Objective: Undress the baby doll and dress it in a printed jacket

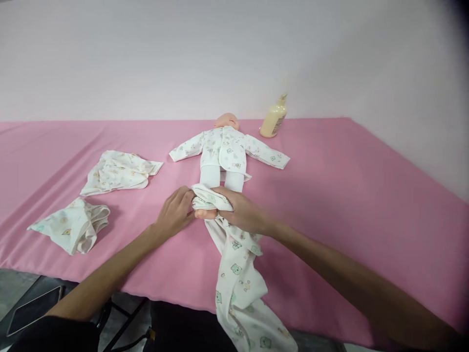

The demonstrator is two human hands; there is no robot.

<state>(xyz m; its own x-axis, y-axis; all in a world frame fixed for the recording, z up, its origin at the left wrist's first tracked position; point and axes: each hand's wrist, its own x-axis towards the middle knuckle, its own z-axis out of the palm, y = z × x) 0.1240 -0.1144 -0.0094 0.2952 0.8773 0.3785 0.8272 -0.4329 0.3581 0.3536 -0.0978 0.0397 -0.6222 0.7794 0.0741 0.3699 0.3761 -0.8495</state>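
A baby doll (227, 120) lies on its back, head toward the wall, in a white printed shirt (212, 151) with both sleeves spread. White fabric covers its legs (210, 177). A pair of white baby pants (238, 274) with green bear prints trails from the doll's feet over the table's front edge. My left hand (178, 208) grips the bunched cloth at the foot on the left, whose toes (205, 214) stick out. My right hand (242, 209) is closed on the same bunched cloth from the other side; its fingertips are partly hidden.
A pump bottle (274, 119) of pale yellow liquid stands near the wall, right of the doll's head. Two pieces of printed baby clothing, one spread (119, 171) and one crumpled (75, 225), lie on the pink tablecloth (348, 205) at left. A phone (34, 308) rests below the table edge.
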